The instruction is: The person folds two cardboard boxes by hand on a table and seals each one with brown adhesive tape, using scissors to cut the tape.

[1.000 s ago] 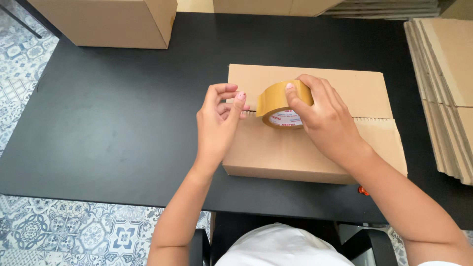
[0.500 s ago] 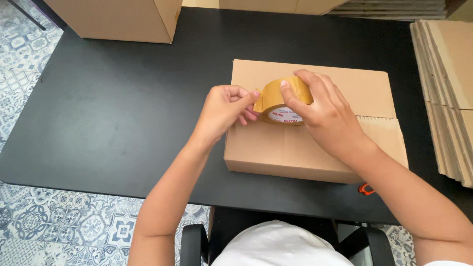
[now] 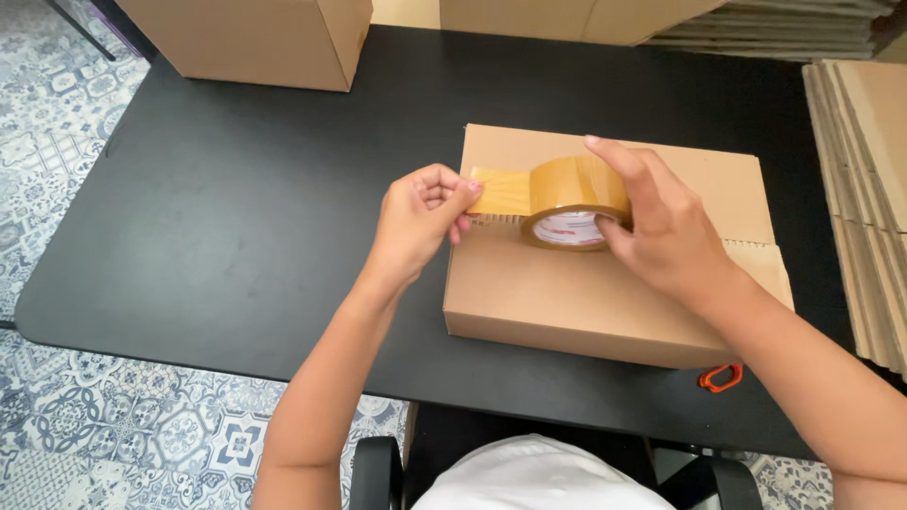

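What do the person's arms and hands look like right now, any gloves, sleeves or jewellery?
Both hands are bare: no gloves on the left hand or the right hand, and no rings, watch or bracelets visible. The forearms are uncovered, with no sleeves reaching them. A white garment shows at the bottom edge of the view. The fingernails look short.

Flat brown cardboard box [image 3: 605, 274], closed, lies on the black bench [image 3: 236, 217] at centre right. Taller brown cardboard box [image 3: 250, 38] stands at the bench's far left edge; another [image 3: 567, 17] at far centre. Stack of flattened brown cardboard sheets [image 3: 864, 132] lies along the right side.
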